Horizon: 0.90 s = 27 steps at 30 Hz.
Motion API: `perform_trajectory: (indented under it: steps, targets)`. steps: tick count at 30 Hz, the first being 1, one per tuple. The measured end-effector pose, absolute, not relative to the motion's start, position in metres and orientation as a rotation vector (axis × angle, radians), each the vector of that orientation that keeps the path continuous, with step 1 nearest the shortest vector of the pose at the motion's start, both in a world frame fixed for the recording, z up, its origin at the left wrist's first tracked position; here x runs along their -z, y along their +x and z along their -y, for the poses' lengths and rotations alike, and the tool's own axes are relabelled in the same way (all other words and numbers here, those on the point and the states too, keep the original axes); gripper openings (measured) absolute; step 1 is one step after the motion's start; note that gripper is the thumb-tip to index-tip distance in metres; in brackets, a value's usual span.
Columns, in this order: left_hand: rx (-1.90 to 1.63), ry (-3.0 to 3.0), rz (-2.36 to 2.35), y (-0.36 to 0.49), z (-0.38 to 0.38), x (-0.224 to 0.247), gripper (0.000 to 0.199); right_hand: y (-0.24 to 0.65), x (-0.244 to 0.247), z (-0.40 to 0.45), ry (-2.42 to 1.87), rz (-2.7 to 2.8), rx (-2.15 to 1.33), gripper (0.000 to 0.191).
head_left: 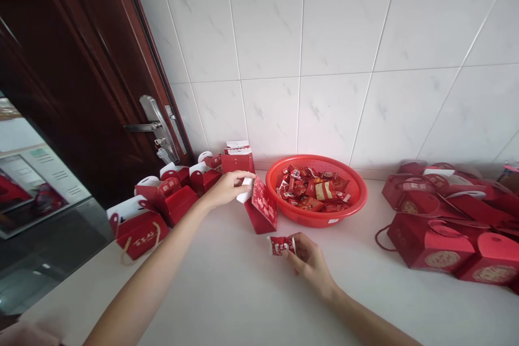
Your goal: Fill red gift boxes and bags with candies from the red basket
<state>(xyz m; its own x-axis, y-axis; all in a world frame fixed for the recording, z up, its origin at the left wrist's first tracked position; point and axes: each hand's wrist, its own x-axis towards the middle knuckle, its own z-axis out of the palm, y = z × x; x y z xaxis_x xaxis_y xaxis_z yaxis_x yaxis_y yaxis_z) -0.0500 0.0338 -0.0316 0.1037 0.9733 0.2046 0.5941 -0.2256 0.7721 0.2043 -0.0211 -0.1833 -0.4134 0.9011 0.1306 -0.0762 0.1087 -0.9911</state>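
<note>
My left hand (227, 190) grips the top flap of a red paper gift box (264, 206) with a pale floral pattern, which stands on the white table. The white inner side of the flap shows beside my fingers. Between thumb and fingers of my right hand (310, 262) is a small red-and-white wrapped candy (280, 245), held just in front of that box. A red plastic colander (316, 219) full of wrapped candies (314, 186) stands right behind, beyond both hands. The inside of the gift box is hidden from me.
Several open red gift boxes (141, 231) stand along the left edge, near a dark wooden door (81, 54) with a metal handle (156, 124). More red boxes (432, 243) with round gold patterns crowd the right. A white tiled wall (336, 27) rises behind the table (227, 292).
</note>
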Motion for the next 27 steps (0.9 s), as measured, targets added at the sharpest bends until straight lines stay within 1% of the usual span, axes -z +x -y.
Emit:
perform_trajectory:
  steps: [3, 6, 8, 11, 13, 15, 20, 24, 27]
  targets:
    - [-0.976, 1.95, -1.578, -0.045, -0.03, 0.026, 0.048, 0.205, 0.178, 0.026, -0.839, 1.607, -1.335, 0.038]
    - [-0.914, 2.048, -1.594, -0.042, -0.023, 0.019, 0.039, 0.21, 0.162, 0.029, -0.797, 1.695, -1.09, 0.027]
    - [-0.81, 2.098, -1.575, -0.041, -0.017, 0.013, 0.036, 0.217, 0.145, 0.026, -0.764, 1.702, -0.904, 0.021]
    - [-0.645, 2.155, -1.493, -0.038, -0.009, 0.006, 0.033, 0.235, 0.114, 0.01, -0.781, 1.661, -0.67, 0.019]
    - [-0.578, 2.191, -1.414, -0.034, -0.006, 0.003, 0.031, 0.251, 0.096, -0.007, -0.836, 1.642, -0.606, 0.019]
    - [-0.537, 2.222, -1.366, -0.028, -0.005, 0.001, 0.03, 0.265, 0.083, -0.024, -0.897, 1.59, -0.637, 0.022]
    - [-0.513, 2.276, -1.26, -0.012, -0.006, 0.0, 0.028, 0.278, 0.07, -0.056, -0.83, 1.513, -0.959, 0.033]
    - [-0.502, 2.301, -1.154, -0.004, -0.001, -0.001, 0.027, 0.277, 0.064, -0.071, -0.813, 1.545, -1.018, 0.037]
    - [-0.468, 2.301, -1.106, -0.001, 0.005, -0.003, 0.031, 0.279, 0.059, -0.081, -0.756, 1.547, -1.072, 0.038]
